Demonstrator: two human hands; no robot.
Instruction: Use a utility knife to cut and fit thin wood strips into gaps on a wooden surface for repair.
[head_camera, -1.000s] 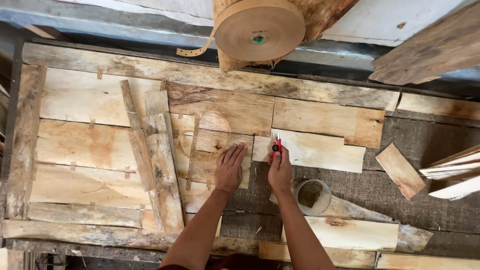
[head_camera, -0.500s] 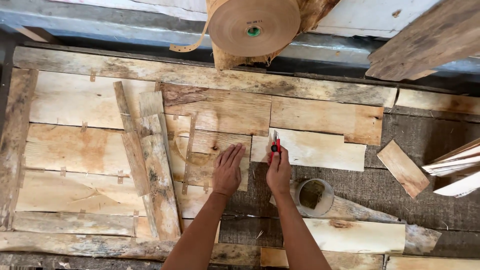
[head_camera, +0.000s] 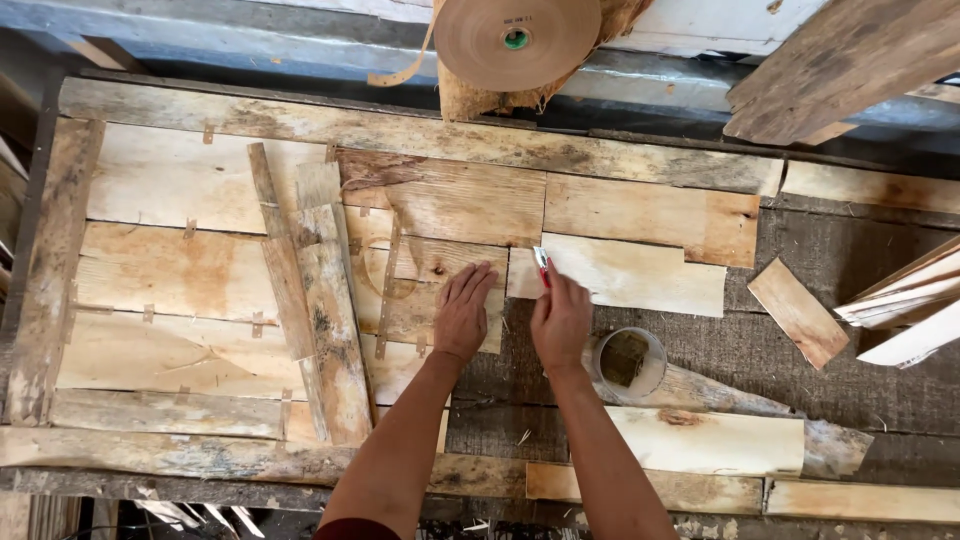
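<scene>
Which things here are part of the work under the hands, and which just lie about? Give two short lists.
In hand: left hand flat on the veneer sheet; right hand holding the red-handled tool at the edge of the pale veneer piece.

Lying about: paper tape roll; clear cup; loose offcut; stacked strips.
</scene>
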